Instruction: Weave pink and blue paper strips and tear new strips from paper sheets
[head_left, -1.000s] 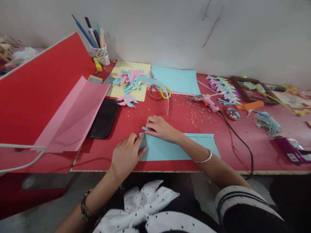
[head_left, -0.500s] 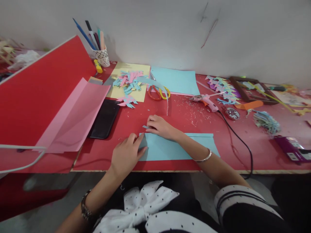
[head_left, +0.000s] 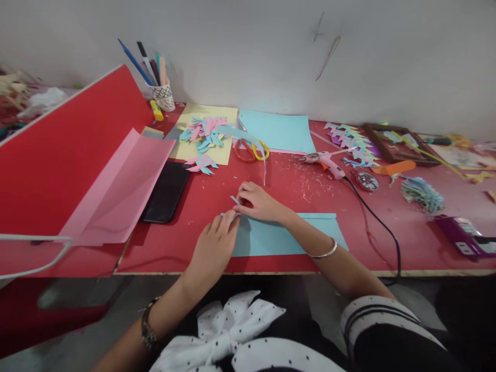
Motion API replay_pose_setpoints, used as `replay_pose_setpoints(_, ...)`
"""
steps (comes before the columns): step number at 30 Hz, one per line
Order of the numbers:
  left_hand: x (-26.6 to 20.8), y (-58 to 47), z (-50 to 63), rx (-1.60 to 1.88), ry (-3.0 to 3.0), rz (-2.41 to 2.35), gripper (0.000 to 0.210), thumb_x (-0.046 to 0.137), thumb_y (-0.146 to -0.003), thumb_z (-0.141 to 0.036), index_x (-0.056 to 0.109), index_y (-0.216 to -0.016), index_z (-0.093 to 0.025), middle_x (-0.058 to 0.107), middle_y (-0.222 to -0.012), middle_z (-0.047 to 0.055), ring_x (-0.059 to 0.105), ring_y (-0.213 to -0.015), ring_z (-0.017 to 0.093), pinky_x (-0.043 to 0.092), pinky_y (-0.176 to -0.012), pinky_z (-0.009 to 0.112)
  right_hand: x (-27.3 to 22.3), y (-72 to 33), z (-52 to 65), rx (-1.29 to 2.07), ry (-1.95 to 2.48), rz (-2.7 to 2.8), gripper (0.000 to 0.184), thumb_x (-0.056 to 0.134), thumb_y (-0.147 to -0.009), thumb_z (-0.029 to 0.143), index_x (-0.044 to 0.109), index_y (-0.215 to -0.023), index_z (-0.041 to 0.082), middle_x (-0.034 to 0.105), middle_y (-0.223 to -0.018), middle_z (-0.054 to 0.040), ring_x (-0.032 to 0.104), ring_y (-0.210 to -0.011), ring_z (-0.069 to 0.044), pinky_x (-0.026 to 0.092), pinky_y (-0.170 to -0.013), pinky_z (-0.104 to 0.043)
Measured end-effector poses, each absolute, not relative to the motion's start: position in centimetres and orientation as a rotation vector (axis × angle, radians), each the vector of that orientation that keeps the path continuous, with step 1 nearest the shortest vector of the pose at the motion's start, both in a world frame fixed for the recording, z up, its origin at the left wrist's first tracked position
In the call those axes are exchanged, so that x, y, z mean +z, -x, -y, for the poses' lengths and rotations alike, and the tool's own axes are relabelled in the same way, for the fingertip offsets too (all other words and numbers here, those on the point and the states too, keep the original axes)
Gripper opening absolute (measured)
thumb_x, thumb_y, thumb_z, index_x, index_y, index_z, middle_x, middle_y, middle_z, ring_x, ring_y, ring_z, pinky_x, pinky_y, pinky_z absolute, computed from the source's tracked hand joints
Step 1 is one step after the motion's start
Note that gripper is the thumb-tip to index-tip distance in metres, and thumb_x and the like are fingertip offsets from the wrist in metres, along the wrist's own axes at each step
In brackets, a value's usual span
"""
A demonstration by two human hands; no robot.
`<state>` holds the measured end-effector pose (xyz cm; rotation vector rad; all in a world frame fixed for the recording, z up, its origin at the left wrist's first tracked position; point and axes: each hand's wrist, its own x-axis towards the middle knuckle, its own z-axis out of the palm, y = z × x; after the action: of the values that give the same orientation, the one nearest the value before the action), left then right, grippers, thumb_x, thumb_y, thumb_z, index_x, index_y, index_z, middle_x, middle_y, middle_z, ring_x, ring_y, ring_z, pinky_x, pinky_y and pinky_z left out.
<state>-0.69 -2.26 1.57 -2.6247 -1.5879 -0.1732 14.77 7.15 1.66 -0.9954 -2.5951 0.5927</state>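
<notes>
A light blue paper sheet (head_left: 267, 240) lies on the red table in front of me, with a narrow folded band (head_left: 320, 216) along its far edge. My right hand (head_left: 258, 201) reaches over the sheet, fingers curled and pinching a thin blue paper strip (head_left: 234, 199) whose end sticks up at the left. Whether that strip joins the sheet is hidden by my fingers. Against the right thumb, my left hand (head_left: 217, 240) is closed at the sheet's far left corner, its thumb and forefinger together on the paper there.
Scissors (head_left: 245, 151) lie beyond my hands beside a heap of cut paper pieces (head_left: 207, 132). A pink glue gun (head_left: 325, 161) with a black cord is to the right. Pink paper (head_left: 127, 191) and a black phone-like case (head_left: 166, 194) lie left. A pen cup (head_left: 163, 97) stands behind.
My left hand has moved up and right, its fingers now meeting the right hand. The strip's end points up more steeply. My view has shifted slightly.
</notes>
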Motion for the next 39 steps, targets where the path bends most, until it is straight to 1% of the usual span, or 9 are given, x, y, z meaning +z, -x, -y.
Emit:
replay_pose_setpoints(2, 1.5, 0.1, 2.1, -0.154, 2.636, 1.545, 0.037, 0.038, -0.078, -0.003, 0.053, -0.110, -0.013, 0.058, -0.104, 0.010, 0.054, -0.092, 0.019, 0.047, -0.073, 0.028, 2.3, -15.0, -6.5, 0.584, 1.022, 2.603, 0.022, 0.047, -0.080, 0.034, 0.049, -0.069, 0.015, 0.045, -0.080, -0.0036, 0.042, -0.072, -0.013, 0.034, -0.069, -0.025)
replay_pose_setpoints(7, 1.4, -0.8, 2.1, -0.099, 2.582, 1.649, 0.032, 0.038, -0.079, -0.008, 0.055, -0.105, -0.015, 0.059, -0.099, 0.008, 0.055, -0.085, 0.018, 0.049, -0.066, 0.027, 2.9, -15.6, -5.3, 0.500, 1.054, 2.642, 0.015, 0.048, -0.079, 0.027, 0.050, -0.069, 0.015, 0.048, -0.087, -0.0060, 0.044, -0.076, -0.014, 0.034, -0.071, -0.026)
replay_pose_setpoints(12, 1.2, -0.9, 2.7, -0.194, 2.477, 1.683, 0.030, 0.036, -0.082, -0.014, 0.055, -0.105, -0.011, 0.057, -0.103, 0.011, 0.055, -0.084, 0.017, 0.048, -0.063, 0.024, 2.7, -15.7, -5.3, 0.374, 1.052, 2.743, 0.019, 0.050, -0.079, 0.032, 0.053, -0.075, 0.014, 0.051, -0.090, -0.0083, 0.045, -0.078, -0.017, 0.034, -0.070, -0.028)
replay_pose_setpoints(15, 1.2, -0.8, 2.7, -0.207, 2.482, 1.682, 0.031, 0.034, -0.083, -0.015, 0.055, -0.105, -0.012, 0.056, -0.103, 0.011, 0.054, -0.084, 0.017, 0.047, -0.063, 0.025, 2.4, -15.6, -5.5, 0.312, 1.048, 2.777, 0.020, 0.044, -0.083, 0.029, 0.055, -0.075, 0.014, 0.051, -0.087, -0.0080, 0.044, -0.077, -0.017, 0.032, -0.070, -0.028)
replay_pose_setpoints(18, 1.3, -0.8, 2.6, -0.185, 2.515, 1.674, 0.033, 0.034, -0.082, -0.013, 0.054, -0.109, -0.016, 0.057, -0.097, 0.009, 0.053, -0.083, 0.018, 0.047, -0.065, 0.028, 2.3, -15.8, -5.7, 0.346, 1.062, 2.753, 0.024, 0.041, -0.085, 0.025, 0.056, -0.070, 0.015, 0.050, -0.084, -0.0067, 0.043, -0.075, -0.015, 0.032, -0.070, -0.027)
replay_pose_setpoints(22, 1.3, -0.9, 2.5, -0.134, 2.545, 1.658, 0.038, 0.038, -0.080, -0.012, 0.051, -0.114, -0.020, 0.056, -0.092, 0.007, 0.052, -0.082, 0.019, 0.047, -0.066, 0.030, 2.1, -16.0, -5.9, 0.407, 1.085, 2.729, 0.024, 0.044, -0.084, 0.027, 0.056, -0.067, 0.015, 0.049, -0.084, -0.0057, 0.042, -0.074, -0.014, 0.031, -0.069, -0.027)
replay_pose_setpoints(31, 1.4, -1.1, 2.5, -0.081, 2.562, 1.709, 0.040, 0.035, -0.081, -0.011, 0.049, -0.117, -0.022, 0.053, -0.089, 0.007, 0.050, -0.084, 0.018, 0.047, -0.064, 0.027, 0.9, -16.7, -7.3, 0.422, 1.140, 2.652, 0.022, 0.042, -0.084, 0.025, 0.052, -0.067, 0.015, 0.044, -0.079, -0.0039, 0.039, -0.070, -0.013, 0.030, -0.066, -0.026)
replay_pose_setpoints(34, 1.2, -1.0, 2.5, -0.096, 2.554, 1.712, 0.040, 0.035, -0.081, -0.011, 0.049, -0.117, -0.022, 0.053, -0.088, 0.007, 0.050, -0.083, 0.018, 0.048, -0.063, 0.027, 1.3, -17.1, -7.2, 0.507, 1.141, 2.594, 0.026, 0.042, -0.084, 0.028, 0.048, -0.064, 0.015, 0.042, -0.078, -0.0031, 0.039, -0.070, -0.012, 0.032, -0.066, -0.025)
replay_pose_setpoints(39, 1.1, -1.0, 2.6, -0.112, 2.543, 1.675, 0.040, 0.038, -0.080, -0.011, 0.049, -0.117, -0.021, 0.054, -0.089, 0.007, 0.050, -0.083, 0.019, 0.048, -0.063, 0.027, 2.3, -17.4, -5.7, 0.495, 1.156, 2.601, 0.030, 0.049, -0.078, 0.044, 0.047, -0.065, 0.016, 0.043, -0.082, -0.0036, 0.040, -0.076, -0.014, 0.032, -0.070, -0.027)
